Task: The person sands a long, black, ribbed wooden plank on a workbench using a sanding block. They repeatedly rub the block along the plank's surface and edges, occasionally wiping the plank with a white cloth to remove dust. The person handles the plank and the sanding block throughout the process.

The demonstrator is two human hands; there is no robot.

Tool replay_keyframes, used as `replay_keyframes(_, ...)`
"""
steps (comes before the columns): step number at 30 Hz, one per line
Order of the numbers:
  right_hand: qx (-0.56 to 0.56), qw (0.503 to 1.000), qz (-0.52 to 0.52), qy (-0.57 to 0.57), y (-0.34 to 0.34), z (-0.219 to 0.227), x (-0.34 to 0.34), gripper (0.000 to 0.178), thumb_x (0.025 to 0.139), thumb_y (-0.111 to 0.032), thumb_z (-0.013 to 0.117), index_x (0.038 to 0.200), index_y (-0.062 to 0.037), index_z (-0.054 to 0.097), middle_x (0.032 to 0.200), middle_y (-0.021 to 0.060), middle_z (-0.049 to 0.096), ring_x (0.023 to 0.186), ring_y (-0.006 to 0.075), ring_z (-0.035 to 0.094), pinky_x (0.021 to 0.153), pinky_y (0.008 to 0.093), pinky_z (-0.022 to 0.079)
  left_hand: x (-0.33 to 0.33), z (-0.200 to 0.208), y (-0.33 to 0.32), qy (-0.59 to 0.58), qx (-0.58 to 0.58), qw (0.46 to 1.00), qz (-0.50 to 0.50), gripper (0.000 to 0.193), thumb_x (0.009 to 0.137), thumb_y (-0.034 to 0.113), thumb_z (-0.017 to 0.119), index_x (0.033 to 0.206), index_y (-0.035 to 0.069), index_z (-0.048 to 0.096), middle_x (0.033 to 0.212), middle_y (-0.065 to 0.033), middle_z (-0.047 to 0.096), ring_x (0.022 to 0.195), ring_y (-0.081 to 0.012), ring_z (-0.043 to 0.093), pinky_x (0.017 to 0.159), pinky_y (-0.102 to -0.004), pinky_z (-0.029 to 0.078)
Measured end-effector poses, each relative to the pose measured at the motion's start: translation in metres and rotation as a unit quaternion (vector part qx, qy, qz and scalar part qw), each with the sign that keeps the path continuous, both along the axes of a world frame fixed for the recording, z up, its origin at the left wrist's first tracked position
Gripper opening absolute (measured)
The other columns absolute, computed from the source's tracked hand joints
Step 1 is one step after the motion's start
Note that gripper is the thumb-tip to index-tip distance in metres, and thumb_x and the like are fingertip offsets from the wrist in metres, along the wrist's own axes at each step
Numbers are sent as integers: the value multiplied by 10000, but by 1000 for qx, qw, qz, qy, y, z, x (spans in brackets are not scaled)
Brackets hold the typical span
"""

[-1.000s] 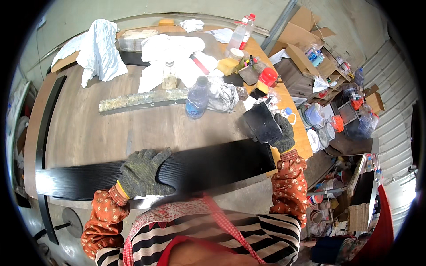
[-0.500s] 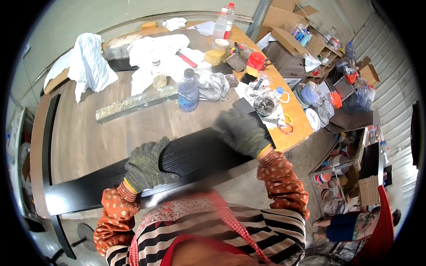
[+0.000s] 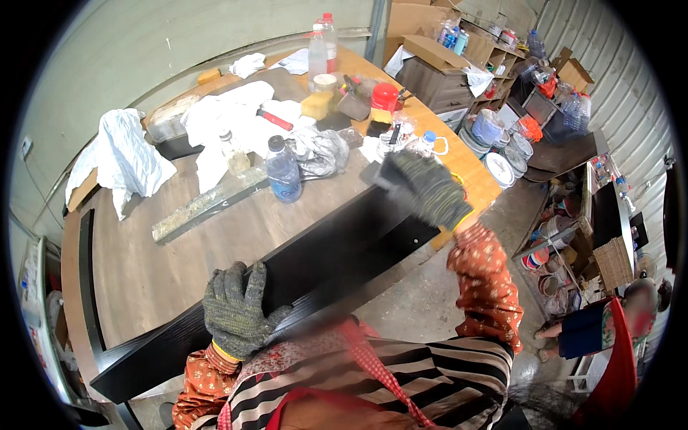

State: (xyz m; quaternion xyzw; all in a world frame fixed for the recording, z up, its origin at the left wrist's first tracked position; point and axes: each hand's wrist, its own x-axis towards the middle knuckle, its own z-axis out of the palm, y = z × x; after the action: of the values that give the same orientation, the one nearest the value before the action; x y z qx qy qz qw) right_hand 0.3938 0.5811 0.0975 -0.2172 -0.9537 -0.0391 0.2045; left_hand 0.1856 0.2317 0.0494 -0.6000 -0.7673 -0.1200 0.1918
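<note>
A long black wood-grained board (image 3: 337, 251) lies slantwise along the near edge of the brown table panel, its left end sticking out toward me. My left hand (image 3: 236, 309), in a dark grey knit glove, rests on the board's left part with the fingers spread. Over the right end is my right hand (image 3: 424, 188), gloved alike and smeared by motion; whether it holds something is hidden. Beside its fingers lies a small grey block (image 3: 370, 173). A clear water bottle with a dark cap (image 3: 284, 172) stands beyond the board.
White cloths (image 3: 132, 158), a grey rag (image 3: 321, 152), a glue-stained bar (image 3: 208, 204), a yellow sponge (image 3: 319, 104) and a red-lidded jar (image 3: 384, 97) occupy the table. Buckets (image 3: 499, 168) and shelves stand at right. Another person (image 3: 595, 333) is at lower right.
My right hand has shifted rightward along the board to its end. The board shows more of its near face, with small holes at the right. My view has turned somewhat.
</note>
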Motion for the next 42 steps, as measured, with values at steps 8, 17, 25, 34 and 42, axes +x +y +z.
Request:
replay_keyframes(8,-162,980,-112,22,25,1,29,723,896,-552,652,1481,-184,439,1256,217,640,1145,404,612,932,485,485,3,-7,-5,36,4,999,2,888,712,604,747,1396,83,524,1290,-225,548,1151,-427,542,1009,-584,398)
replay_keyframes(17,-247,952,-178,39,50,-40,81,710,915,-578,604,1485,-198,418,1285,159,650,1178,364,615,949,449,491,-6,5,13,-88,-11,995,-48,946,639,639,798,1328,38,556,1171,-187,589,1062,-391,579,932,-508,453)
replay_keyframes(25,-299,946,-122,5,54,-55,83,702,921,-543,627,1474,-147,452,1326,185,615,1163,353,625,1000,414,470,2,-4,34,-126,-20,988,-90,917,623,584,844,1303,40,557,1174,-182,609,1087,-393,585,950,-524,451)
replay_keyframes(34,-267,941,-200,58,-35,-75,169,706,898,-444,699,1448,-74,457,1320,192,620,1176,361,621,984,415,491,-11,-26,36,-259,-66,959,-93,940,605,496,880,1347,35,534,1243,-176,603,1129,-391,583,985,-503,462)
replay_keyframes(42,-201,885,-311,281,-47,-104,110,683,812,-226,802,1399,-56,497,1227,240,628,1036,420,636,871,462,520,-7,-26,34,-230,-62,962,-133,892,655,455,864,1362,33,521,1376,-216,548,1242,-417,533,1037,-519,424)
